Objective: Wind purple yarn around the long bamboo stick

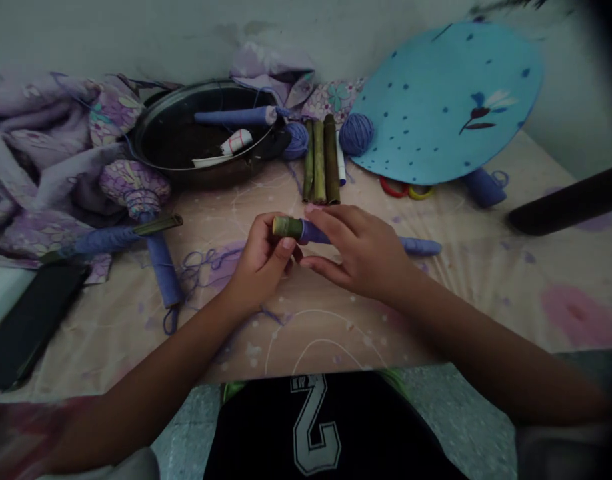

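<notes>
My left hand [260, 262] is shut around a green bamboo tube [287, 227], whose near part is wound with purple yarn [313, 232]. My right hand [359, 250] lies over the wound part, its fingers pressing on the yarn. A purple wound stick [421, 247] sticks out behind my right hand, and I cannot tell whether it is the same piece. Several cut bamboo tubes [319, 162] lie side by side just beyond my hands, between two purple yarn balls [296, 140] [356, 133].
A dark metal pan [161, 127] holds a purple spool [233, 117]. More wound sticks [106, 240] lie left on the patterned bedsheet [331, 333], near a black phone [31, 320]. A blue spotted board [446, 100] leans at the back right.
</notes>
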`<control>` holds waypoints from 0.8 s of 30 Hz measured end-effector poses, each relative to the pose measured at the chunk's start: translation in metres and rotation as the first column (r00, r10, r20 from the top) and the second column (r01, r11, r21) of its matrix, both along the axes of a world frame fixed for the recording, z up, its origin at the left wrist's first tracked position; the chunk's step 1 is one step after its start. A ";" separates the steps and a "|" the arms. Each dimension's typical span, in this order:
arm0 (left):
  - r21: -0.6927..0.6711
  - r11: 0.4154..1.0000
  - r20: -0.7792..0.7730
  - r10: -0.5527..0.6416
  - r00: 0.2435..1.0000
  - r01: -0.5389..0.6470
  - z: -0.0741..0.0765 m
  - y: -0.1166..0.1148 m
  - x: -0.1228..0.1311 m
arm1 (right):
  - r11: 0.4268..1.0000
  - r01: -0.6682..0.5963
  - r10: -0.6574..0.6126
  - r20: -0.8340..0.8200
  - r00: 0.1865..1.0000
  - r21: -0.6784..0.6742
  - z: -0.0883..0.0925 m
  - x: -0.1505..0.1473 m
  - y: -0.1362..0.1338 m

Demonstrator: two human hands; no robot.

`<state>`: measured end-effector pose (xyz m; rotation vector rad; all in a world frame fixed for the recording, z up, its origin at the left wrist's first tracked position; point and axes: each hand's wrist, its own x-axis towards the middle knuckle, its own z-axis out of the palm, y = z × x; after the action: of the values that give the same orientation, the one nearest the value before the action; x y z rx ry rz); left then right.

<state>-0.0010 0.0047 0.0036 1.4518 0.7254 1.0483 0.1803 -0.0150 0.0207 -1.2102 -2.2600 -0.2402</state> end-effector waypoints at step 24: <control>0.252 0.963 -0.395 0.012 0.919 0.096 -0.002 -0.001 0.001 | 0.997 0.061 -0.065 0.111 0.992 0.038 0.003 -0.006 -0.014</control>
<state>0.0001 0.0034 0.0011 1.9396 0.8546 0.8493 0.1742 -0.0291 0.0234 -1.2805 -2.3050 -0.3783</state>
